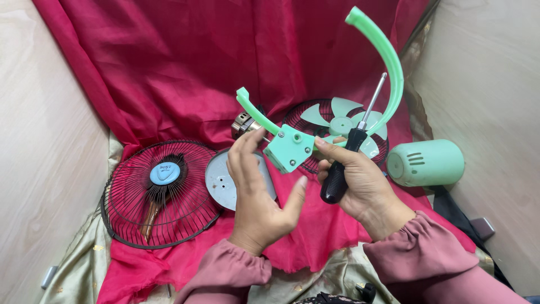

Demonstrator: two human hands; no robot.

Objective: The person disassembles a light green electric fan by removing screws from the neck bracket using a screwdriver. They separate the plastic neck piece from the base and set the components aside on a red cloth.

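Item: green U-shaped fan bracket [289, 147], held up at frame centre over a red cloth [169, 67]. Its boxy base sits between both hands; one arm curves up toward 1 o'clock, the shorter toward 10 o'clock.

Step in hand, as judged: handling the yoke of a dismantled table fan, with the driver parked in the palm rather than set to a screw. The next move would call for a steady pinch on the base and the driver tip brought onto a screw head.

Left hand [259, 191]: largely open, fingers spread, fingertips resting on the left face of the base; no closed grasp.

Right hand [351, 180]: curled around a black-handled screwdriver [351, 152], shaft pointing to 1 o'clock, thumb and forefinger also touching the base's right side.

Surroundings: dark wire grille with blue centre cap [160, 194] at 8 o'clock; grey round plate [222, 180] just behind the left hand; green blade in the second grille [340, 121] at 1 o'clock; green motor housing [426, 162] at 3 o'clock; metal motor part [243, 124] at 11 o'clock, partly hidden.
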